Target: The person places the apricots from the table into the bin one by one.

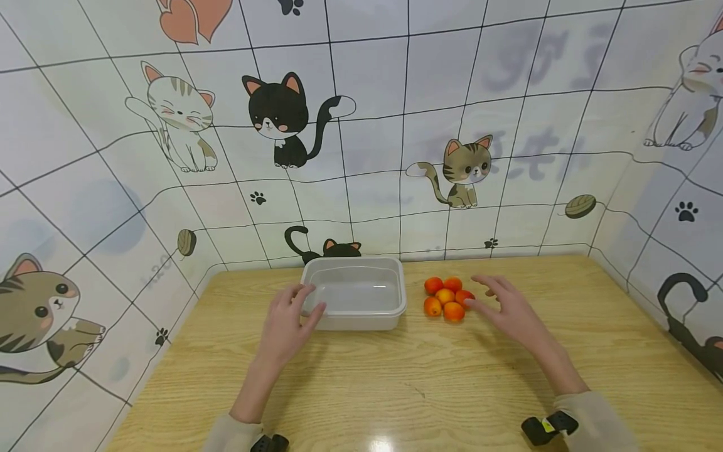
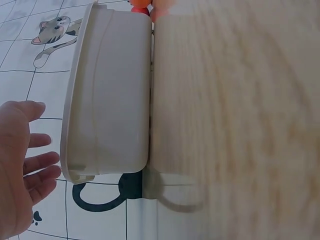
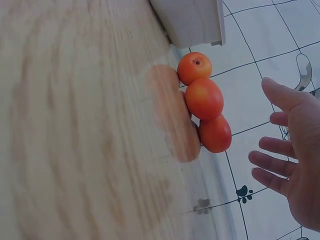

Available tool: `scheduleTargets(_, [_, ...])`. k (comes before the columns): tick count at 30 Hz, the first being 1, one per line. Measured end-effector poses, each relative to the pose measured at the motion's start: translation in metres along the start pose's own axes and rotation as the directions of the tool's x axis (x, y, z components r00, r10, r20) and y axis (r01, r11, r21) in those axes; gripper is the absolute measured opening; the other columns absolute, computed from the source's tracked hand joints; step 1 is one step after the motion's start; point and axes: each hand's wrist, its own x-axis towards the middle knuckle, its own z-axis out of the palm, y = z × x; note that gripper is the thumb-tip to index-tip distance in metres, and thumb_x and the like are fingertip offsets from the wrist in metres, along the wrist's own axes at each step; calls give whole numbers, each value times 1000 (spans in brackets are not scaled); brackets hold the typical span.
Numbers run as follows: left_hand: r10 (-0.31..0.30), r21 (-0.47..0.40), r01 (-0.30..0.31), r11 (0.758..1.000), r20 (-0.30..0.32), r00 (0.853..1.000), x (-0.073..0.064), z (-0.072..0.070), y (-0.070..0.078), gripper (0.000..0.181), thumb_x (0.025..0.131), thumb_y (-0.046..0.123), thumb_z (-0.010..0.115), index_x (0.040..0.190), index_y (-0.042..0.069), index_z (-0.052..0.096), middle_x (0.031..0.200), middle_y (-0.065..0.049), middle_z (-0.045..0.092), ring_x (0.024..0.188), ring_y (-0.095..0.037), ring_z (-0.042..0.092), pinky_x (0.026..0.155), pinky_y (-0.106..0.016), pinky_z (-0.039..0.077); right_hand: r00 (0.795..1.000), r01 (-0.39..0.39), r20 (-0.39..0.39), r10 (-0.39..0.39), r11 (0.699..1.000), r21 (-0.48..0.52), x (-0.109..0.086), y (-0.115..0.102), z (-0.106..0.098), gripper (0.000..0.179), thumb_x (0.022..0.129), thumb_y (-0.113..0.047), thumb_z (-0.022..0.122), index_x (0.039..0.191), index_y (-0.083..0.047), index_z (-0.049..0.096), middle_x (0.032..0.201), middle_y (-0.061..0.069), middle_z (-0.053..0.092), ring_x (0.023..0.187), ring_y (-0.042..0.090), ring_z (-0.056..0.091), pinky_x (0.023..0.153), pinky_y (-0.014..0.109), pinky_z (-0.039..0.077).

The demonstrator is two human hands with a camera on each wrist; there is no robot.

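A white plastic container (image 1: 357, 322), rectangular and without a lid, stands at the back of the table with nothing visible inside. My left hand (image 1: 285, 329) hovers by its left front corner, fingers spread and loosely bent. In the left wrist view that hand (image 2: 22, 160) appears close to the container's rim, holding nothing. Just right of the container, several small orange-red fruits (image 1: 445, 296), like small tomatoes, lie in a tight cluster. Beside the cluster's right side is my right hand (image 1: 513, 316). The right wrist view shows its fingers apart from the fruits (image 3: 204, 99), gripping nothing.
The wooden table (image 1: 395, 383) reaches back to a wall (image 1: 373, 144) covered in a cat-and-grid print. Similar printed walls enclose the left and right sides. Dark straps with small devices (image 1: 548, 427) sit on both wrists.
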Motion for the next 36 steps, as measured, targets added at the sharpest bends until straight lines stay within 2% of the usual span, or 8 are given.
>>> scheduleTargets(4, [43,-23,-43,999,-3,999,-2,3,-1,36,89,22,77,117,1,68,113,-19,65,108,-41,59,96,-59,44,1000,8,23,-8,1000,13,0,2,5,55,96,-36,70,139,-6,55,130,18,58,103,32,58,84,52,49])
scheduleTargets(12, [53,-43,-51,998,32,998,-3,5,-1,34,89,23,79,115,2,70,111,-14,65,107,-36,60,95,-56,45,999,21,48,-24,998,56,-1,2,12,50,94,-32,74,134,-5,61,120,15,63,94,26,59,78,41,50])
scheduleTargets(19, [52,-71,-48,996,58,997,-4,4,0,31,87,21,82,111,3,72,105,-10,66,102,-32,60,93,-55,45,995,42,83,-48,997,72,1,1,15,46,91,-26,78,128,-3,64,115,15,64,85,19,58,67,30,49])
scheduleTargets(24, [67,-87,-63,994,50,996,-4,3,0,28,84,19,84,105,4,73,99,-8,66,97,-31,61,90,-53,46,993,49,100,-56,996,77,3,0,18,41,90,-21,79,124,-3,67,117,16,65,83,17,59,65,29,49])
scheduleTargets(31, [77,-105,-72,992,46,996,-3,1,1,23,80,16,86,97,5,75,92,-6,67,91,-28,61,87,-51,46,990,66,119,-75,995,75,5,-4,23,35,87,-17,81,118,-4,70,109,9,66,81,15,59,67,28,50])
scheduleTargets(36, [87,-110,-81,991,48,995,-2,2,-1,19,80,16,87,91,6,76,87,-3,67,87,-24,61,81,-45,48,987,55,146,-62,997,52,6,-5,26,35,87,-16,82,118,-6,71,107,6,64,79,13,56,67,27,49])
